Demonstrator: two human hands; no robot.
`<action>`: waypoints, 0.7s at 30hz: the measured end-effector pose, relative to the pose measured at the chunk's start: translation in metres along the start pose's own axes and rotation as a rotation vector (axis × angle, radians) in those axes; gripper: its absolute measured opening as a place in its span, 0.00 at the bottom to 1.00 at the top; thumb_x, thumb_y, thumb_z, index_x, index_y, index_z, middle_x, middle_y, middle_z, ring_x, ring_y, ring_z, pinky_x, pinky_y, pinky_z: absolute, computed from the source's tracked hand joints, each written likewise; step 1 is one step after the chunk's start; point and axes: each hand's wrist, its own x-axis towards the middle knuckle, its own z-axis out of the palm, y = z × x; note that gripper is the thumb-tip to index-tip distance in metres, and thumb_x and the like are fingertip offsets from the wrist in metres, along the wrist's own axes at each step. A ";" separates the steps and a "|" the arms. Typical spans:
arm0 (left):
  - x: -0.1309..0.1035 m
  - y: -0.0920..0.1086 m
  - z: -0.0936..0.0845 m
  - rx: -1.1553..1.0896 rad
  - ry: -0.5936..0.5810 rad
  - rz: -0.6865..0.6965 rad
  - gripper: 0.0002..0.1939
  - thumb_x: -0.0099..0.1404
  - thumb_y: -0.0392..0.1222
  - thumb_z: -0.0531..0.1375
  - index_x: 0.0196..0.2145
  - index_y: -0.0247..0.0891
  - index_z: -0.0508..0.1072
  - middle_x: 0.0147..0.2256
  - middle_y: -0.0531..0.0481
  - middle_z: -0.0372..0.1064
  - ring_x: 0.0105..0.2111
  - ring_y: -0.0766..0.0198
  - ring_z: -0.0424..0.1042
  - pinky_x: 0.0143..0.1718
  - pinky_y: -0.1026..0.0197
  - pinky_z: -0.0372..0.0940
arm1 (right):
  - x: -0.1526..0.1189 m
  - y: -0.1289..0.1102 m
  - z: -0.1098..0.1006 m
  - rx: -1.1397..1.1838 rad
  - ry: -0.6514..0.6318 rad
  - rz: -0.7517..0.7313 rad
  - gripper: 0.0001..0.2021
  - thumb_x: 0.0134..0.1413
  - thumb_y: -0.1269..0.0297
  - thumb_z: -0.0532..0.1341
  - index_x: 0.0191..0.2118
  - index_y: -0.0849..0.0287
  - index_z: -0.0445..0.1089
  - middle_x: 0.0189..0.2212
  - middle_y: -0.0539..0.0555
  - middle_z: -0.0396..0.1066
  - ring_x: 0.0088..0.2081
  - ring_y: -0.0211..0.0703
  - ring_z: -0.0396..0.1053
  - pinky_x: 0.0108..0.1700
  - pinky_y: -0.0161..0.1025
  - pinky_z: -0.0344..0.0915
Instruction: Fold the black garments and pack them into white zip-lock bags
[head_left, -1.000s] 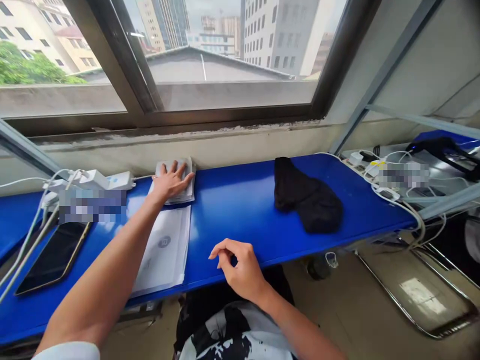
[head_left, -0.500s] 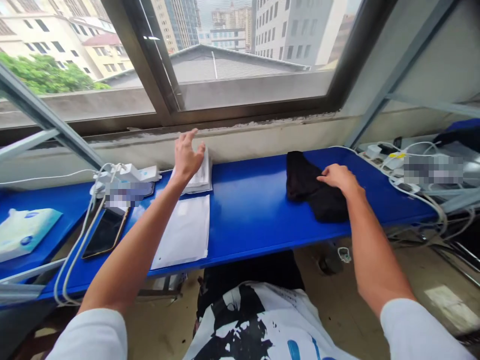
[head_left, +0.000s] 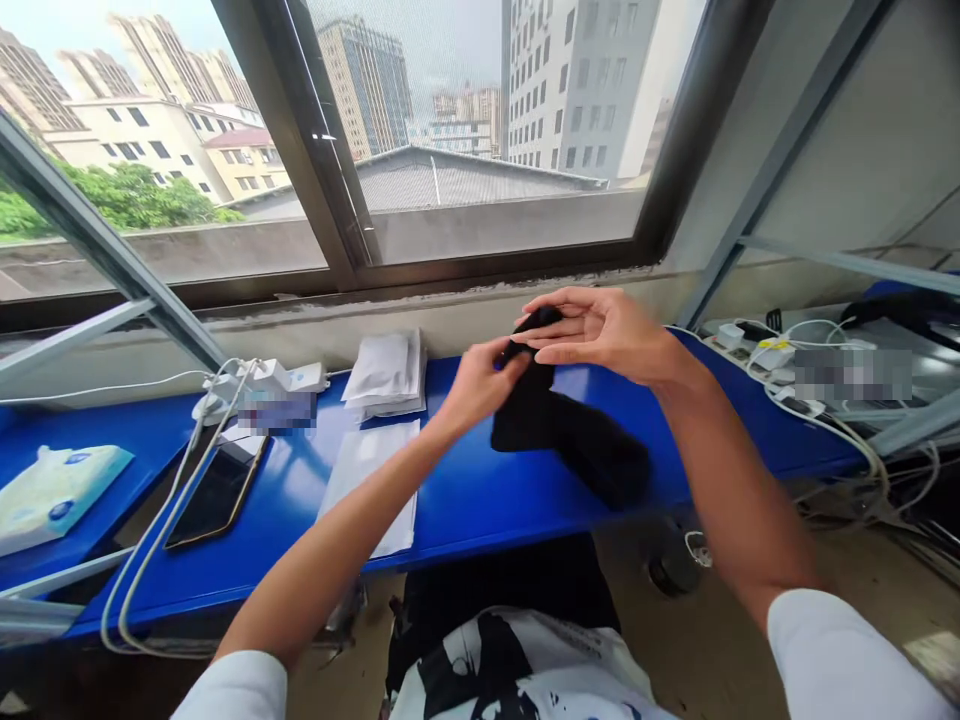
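Big window with city buildings is filling the top of the view, and under it the glossy blue metal shelf (head_left: 465, 490) is running along the wall. So what's changed in the last second: the left hand (head_left: 472, 385) was pressing flat on the stack of white paper packets (head_left: 386, 372) by the wall, and now it's off those and over at the middle; the right hand (head_left: 600, 330) was down near the shelf edge, then on the cloth, and now both are meeting on the black fabric piece (head_left: 562, 440). That black cloth is getting lifted at its top end, roughly 12 o'clock from the person's lap, while its lower part is still lying on the shelf toward 4 o'clock. Left hand is pinching the top edge, fingers closed on it, forearm reaching up and right. Right hand is arching over from 3 o'clock, palm turned inward, fingers mostly straight and touching the fabric tip, more resting than clamping. Dark smartphone (head_left: 217, 495) is sitting at 9 o'clock, untouched.
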 end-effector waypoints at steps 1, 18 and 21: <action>0.006 0.010 -0.013 -0.019 0.022 0.028 0.14 0.67 0.49 0.63 0.38 0.35 0.79 0.36 0.47 0.76 0.40 0.56 0.75 0.42 0.59 0.68 | 0.000 -0.006 -0.003 -0.042 0.004 -0.006 0.24 0.44 0.59 0.78 0.48 0.58 0.76 0.40 0.54 0.79 0.39 0.47 0.80 0.43 0.42 0.79; 0.007 0.087 -0.116 -0.593 0.365 -0.391 0.05 0.59 0.39 0.63 0.32 0.36 0.78 0.30 0.49 0.79 0.29 0.61 0.79 0.30 0.63 0.74 | 0.014 0.013 0.051 0.079 -0.179 -0.137 0.22 0.56 0.58 0.71 0.53 0.53 0.67 0.56 0.56 0.73 0.56 0.46 0.73 0.57 0.46 0.71; 0.010 0.074 -0.116 -0.594 0.357 -0.373 0.07 0.59 0.41 0.62 0.33 0.37 0.78 0.33 0.48 0.80 0.36 0.56 0.81 0.37 0.59 0.77 | 0.014 0.021 0.058 -0.008 -0.244 -0.128 0.38 0.48 0.63 0.74 0.63 0.49 0.60 0.53 0.54 0.75 0.51 0.46 0.76 0.53 0.45 0.74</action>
